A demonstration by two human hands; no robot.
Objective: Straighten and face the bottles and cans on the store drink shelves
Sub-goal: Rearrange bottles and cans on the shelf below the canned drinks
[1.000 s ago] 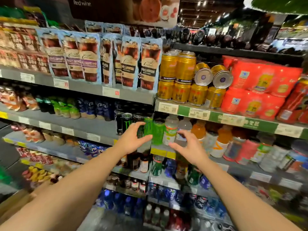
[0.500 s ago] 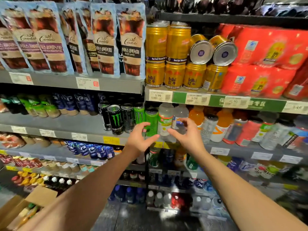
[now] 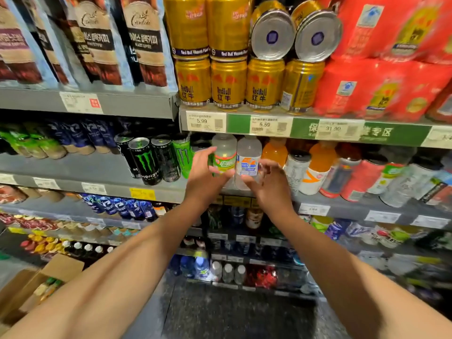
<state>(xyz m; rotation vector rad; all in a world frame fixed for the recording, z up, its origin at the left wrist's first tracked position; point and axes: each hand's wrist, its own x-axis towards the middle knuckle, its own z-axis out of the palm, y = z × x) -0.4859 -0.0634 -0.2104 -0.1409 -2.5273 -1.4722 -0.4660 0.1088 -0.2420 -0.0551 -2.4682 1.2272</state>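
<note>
The green-labelled bottle (image 3: pixel 223 155), standing at the front edge of the middle shelf (image 3: pixel 73 167) at about 12 o'clock from the hands, has now been reached by the left hand (image 3: pixel 204 176), which half a second ago was only nearing it; its thumb and fingers are curled round the bottle's lower label; the right hand (image 3: pixel 270 184), at 3 o'clock of the left, is held apart with fingers loosely curled beside the blue-labelled bottle (image 3: pixel 248 162), and contact there cannot be told; a turn to face the label is judged to be the step in hand; at 9 o'clock of the bottle stand the Monster cans (image 3: pixel 145 161), at 3 o'clock the orange bottles (image 3: pixel 318 165); at 12 o'clock, one shelf up, gold cans (image 3: pixel 228 81) are stacked, two lying on their sides; a cardboard box (image 3: pixel 36 285) sits on the dark floor at 7 o'clock.
</note>
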